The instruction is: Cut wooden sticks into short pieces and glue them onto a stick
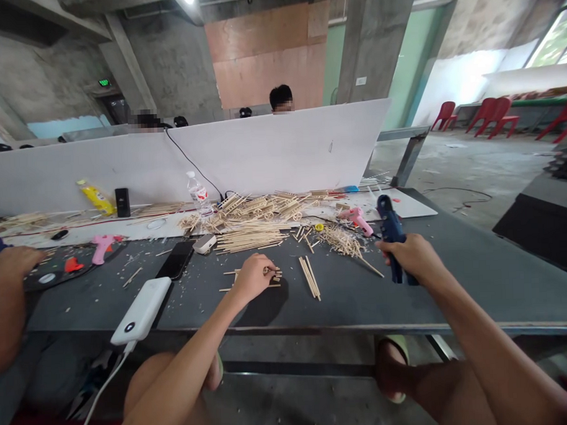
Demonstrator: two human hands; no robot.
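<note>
My left hand (253,277) rests on the dark table (342,303) with its fingers curled onto a small flat frame of thin wooden sticks (273,276). My right hand (411,256) is closed round the handle of a dark blue glue gun (390,228), which stands upright with its nozzle pointing away from me. A few loose sticks (310,277) lie between my two hands. A bigger heap of sticks (251,239) lies further back.
A pink glue gun (357,220), a black phone (176,260), a white power bank (142,310) with its cable, a water bottle (199,194) and a yellow bottle (96,198) lie about. Another person's arm (5,296) is at the left edge. A white board (272,152) screens people behind.
</note>
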